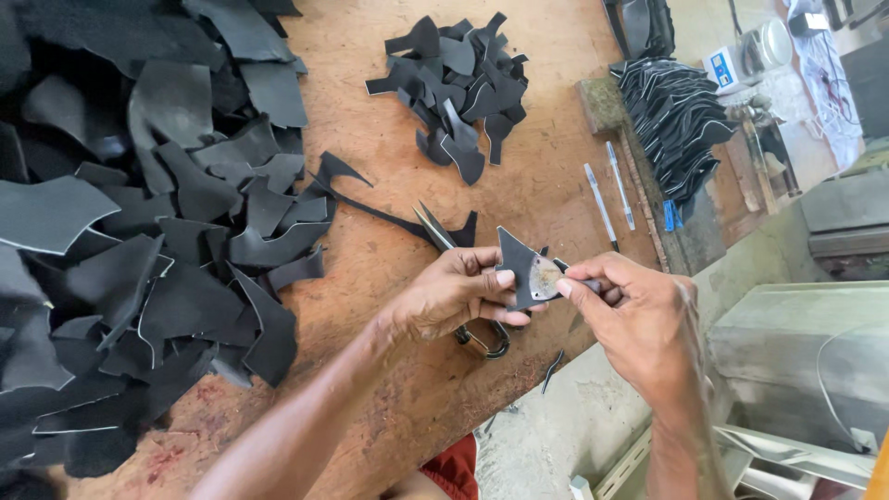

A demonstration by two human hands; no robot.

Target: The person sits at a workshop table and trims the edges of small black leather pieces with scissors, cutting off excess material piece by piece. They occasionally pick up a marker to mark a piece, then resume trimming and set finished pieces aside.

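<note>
Black cut piece point(519, 267) between both hands

The scene is viewed from one head-worn camera, aimed steeply down and forward, close above the scuffed brown wooden worktable point(389, 185).

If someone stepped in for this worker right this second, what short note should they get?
Left hand: pinches a dark pointed leather piece and grips scissors, whose blades stick up past the knuckles.
Right hand: holds the same piece at its other edge, against a small metal template.
Wooden table: big heap of black offcuts at left, small pile of cut shapes at top, neat stack of pieces at right, two pens beside it.
Done: many shapes lie cut. Left: the heap is large.
</note>
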